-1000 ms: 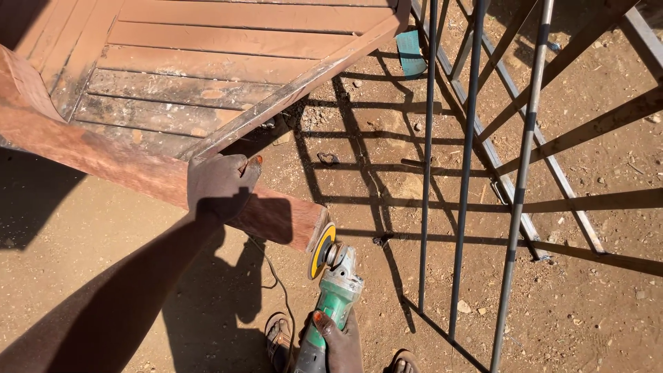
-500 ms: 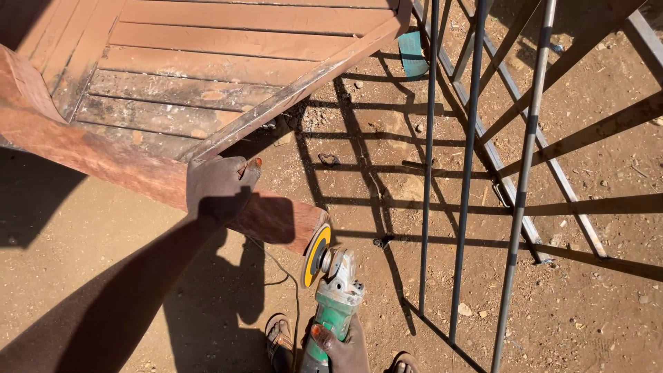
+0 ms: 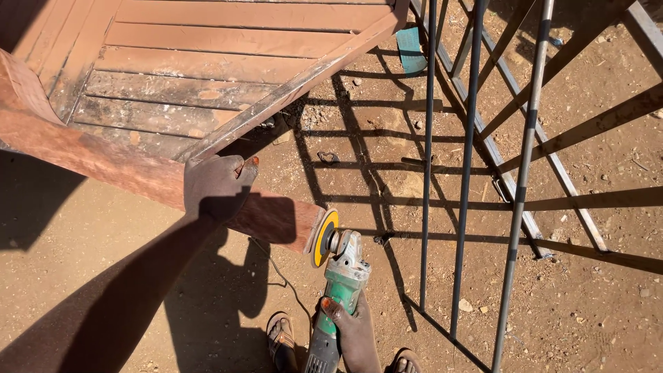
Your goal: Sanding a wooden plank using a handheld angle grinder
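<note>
The left hand (image 3: 215,185) lay clenched over the rust-red metal beam (image 3: 124,169) at mid-frame, as in the earlier frames. The right hand (image 3: 352,324), low in the frame, kept its grip closed on the green angle grinder (image 3: 338,290). Its yellow disc (image 3: 323,238) had edged leftward and now touched the beam's cut end, beside the grey bar frame (image 3: 469,173).

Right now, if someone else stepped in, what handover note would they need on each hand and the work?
Left hand: gloved, gripping the top edge of the reddish metal beam.
Right hand: wrapped around the green angle grinder.
The grinder's yellow disc sits against the beam's cut end.
Done: cannot tell how much of the end face is ground.
Left: the end face, disc at it.
Cable trails by the sandalled feet; a bar frame stands to the right.
</note>
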